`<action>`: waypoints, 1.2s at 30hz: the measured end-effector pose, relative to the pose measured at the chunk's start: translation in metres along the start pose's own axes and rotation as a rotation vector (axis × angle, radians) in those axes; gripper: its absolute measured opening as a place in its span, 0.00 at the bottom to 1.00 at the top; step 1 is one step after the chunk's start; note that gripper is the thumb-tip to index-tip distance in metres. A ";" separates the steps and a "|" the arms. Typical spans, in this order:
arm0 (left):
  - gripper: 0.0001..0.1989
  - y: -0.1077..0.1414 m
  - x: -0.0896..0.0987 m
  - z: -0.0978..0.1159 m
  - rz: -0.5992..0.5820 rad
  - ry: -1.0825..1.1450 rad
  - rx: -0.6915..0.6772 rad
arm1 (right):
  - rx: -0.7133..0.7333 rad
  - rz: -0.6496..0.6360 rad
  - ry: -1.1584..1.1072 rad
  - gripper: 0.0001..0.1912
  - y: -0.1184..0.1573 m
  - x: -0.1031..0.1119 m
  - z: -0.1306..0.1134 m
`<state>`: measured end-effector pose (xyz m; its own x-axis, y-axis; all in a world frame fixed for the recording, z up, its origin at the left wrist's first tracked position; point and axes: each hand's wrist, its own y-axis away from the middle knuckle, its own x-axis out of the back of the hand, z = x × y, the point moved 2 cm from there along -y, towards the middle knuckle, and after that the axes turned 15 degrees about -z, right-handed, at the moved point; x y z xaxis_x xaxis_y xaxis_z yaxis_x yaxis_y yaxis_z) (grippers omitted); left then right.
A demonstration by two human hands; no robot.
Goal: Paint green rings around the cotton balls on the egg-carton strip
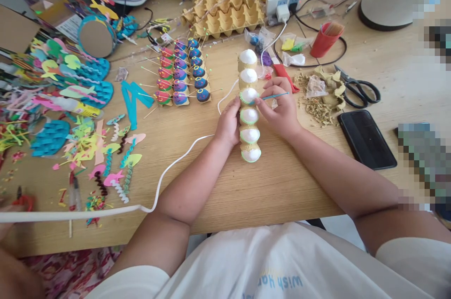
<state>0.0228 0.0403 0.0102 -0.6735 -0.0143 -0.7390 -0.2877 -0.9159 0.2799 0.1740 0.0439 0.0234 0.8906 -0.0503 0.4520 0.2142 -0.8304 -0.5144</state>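
Observation:
A strip of egg carton (249, 135) stretches away from me above the table, its row of bumps covered in white. The nearer bumps have light green edges, while the two farthest show white on bare carton. My left hand (229, 122) grips the strip along its left side near the middle. In my right hand (281, 112) a thin blue stick (276, 96) is pinched between the fingers. Those right fingertips are at the right edge of the third bump from the far end. Whether the stick's tip touches the bump is hidden by the fingers.
Painted carton strips with pins (181, 73) stand left of centre. Paper cut-outs (88, 139) crowd the left, where another person's hand (9, 216) is near red-handled scissors. Black scissors (362, 90), a phone (367, 140) and a red cup (326, 40) are at right. A white cable (169, 169) crosses the table.

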 end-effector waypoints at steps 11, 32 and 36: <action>0.13 0.002 -0.001 0.000 0.001 0.015 0.014 | -0.008 -0.021 -0.062 0.19 0.001 -0.001 0.009; 0.15 0.001 0.000 -0.001 -0.008 0.064 -0.012 | -0.015 -0.020 -0.028 0.16 0.003 -0.004 0.003; 0.12 -0.002 0.002 -0.001 -0.041 0.039 -0.015 | -0.031 -0.043 -0.031 0.16 0.002 -0.004 0.006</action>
<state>0.0225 0.0411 0.0071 -0.6341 0.0085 -0.7732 -0.3045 -0.9219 0.2396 0.1733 0.0455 0.0160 0.8930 0.0027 0.4501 0.2403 -0.8483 -0.4718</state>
